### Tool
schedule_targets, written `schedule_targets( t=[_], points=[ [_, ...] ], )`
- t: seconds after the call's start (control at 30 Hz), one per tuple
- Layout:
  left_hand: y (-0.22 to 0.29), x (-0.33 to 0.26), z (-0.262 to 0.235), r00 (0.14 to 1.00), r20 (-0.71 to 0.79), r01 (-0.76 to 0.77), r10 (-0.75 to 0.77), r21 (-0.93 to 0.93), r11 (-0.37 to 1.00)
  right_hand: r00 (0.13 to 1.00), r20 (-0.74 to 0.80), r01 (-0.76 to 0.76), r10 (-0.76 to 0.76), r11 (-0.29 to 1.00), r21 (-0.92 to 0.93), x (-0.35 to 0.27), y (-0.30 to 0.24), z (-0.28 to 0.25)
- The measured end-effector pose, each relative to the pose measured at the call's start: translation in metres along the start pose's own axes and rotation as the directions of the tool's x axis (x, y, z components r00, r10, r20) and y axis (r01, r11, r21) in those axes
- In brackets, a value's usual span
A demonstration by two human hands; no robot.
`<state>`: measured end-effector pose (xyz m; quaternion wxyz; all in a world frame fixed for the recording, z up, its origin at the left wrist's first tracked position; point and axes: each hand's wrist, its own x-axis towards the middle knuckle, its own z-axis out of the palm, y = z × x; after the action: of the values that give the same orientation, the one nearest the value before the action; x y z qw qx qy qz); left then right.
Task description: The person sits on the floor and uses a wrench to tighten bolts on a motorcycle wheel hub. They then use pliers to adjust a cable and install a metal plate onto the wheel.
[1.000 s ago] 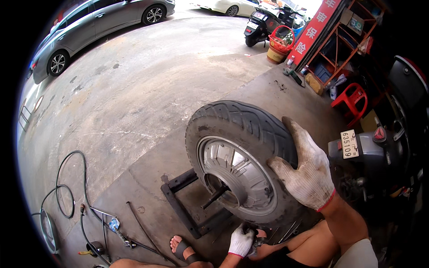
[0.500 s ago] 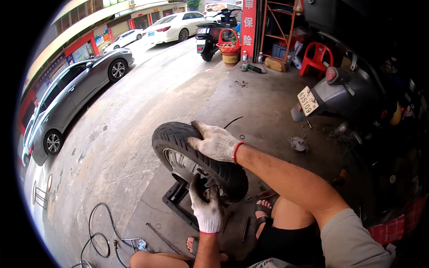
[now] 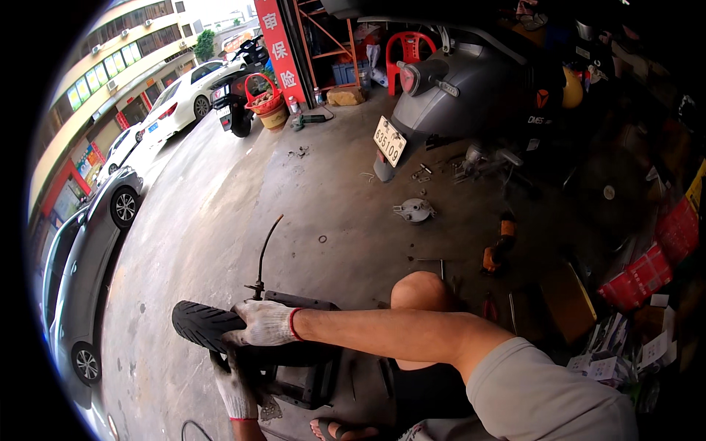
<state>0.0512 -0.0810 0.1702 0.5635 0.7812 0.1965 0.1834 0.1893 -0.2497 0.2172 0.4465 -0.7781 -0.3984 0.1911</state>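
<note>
A black tyre (image 3: 200, 325) with its wheel lies low in front of me, tilted over a black metal frame (image 3: 312, 393) on the floor. My right hand (image 3: 266, 322), in a white knit glove with a red cuff, grips the tyre's upper side. Below it, my left hand (image 3: 237, 388), gloved the same way, holds the tyre's near lower edge; its fingertips are partly hidden under the rubber. The rim is out of sight. A thin dark cable (image 3: 266, 250) sticks up just beyond the wheel.
On the floor lie a silver round hub cover (image 3: 415, 211), an orange-and-black power tool (image 3: 500, 246), red-handled pliers (image 3: 490, 307) and a small ring (image 3: 322, 239). A grey scooter (image 3: 471, 95) stands ahead at right. Red boxes (image 3: 640, 279) sit right; a grey car (image 3: 92, 272) is parked left.
My view has swung to the right. The wheel has tipped over and its rim no longer shows. My left hand has shifted from the hub area to the tyre's edge; the right hand stays on the tread.
</note>
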Motion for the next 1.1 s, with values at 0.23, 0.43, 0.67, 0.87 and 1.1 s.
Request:
schedule_targets(
  t=[0.23, 0.43, 0.67, 0.87, 1.1],
  points=[
    [-0.013, -0.011, 0.027, 0.974, -0.211, -0.092, 0.077, -0.061, 0.994, 0.999, 0.032, -0.021, 0.019, 0.997, 0.07, 0.009, 0.007, 0.0],
    [0.004, -0.012, 0.039, 0.958, -0.216, -0.188, 0.187, 0.015, 0.982, 0.994, -0.106, 0.032, -0.021, 0.995, 0.098, -0.003, -0.01, -0.002],
    [0.004, -0.006, 0.045, 0.946, -0.293, -0.157, 0.137, -0.045, 0.987, 0.984, -0.176, -0.005, 0.013, 0.999, 0.048, -0.006, -0.015, -0.004],
    [0.004, 0.014, 0.04, 0.952, -0.05, -0.285, 0.301, 0.208, 0.936, 0.955, -0.283, -0.066, 0.093, 0.992, 0.106, -0.042, -0.015, -0.038],
    [0.048, 0.039, 0.102, 0.88, 0.324, -0.415, 0.347, 0.17, 0.894, 0.828, -0.513, -0.149, 0.225, 0.971, 0.186, -0.102, 0.004, -0.082]
  ],
)
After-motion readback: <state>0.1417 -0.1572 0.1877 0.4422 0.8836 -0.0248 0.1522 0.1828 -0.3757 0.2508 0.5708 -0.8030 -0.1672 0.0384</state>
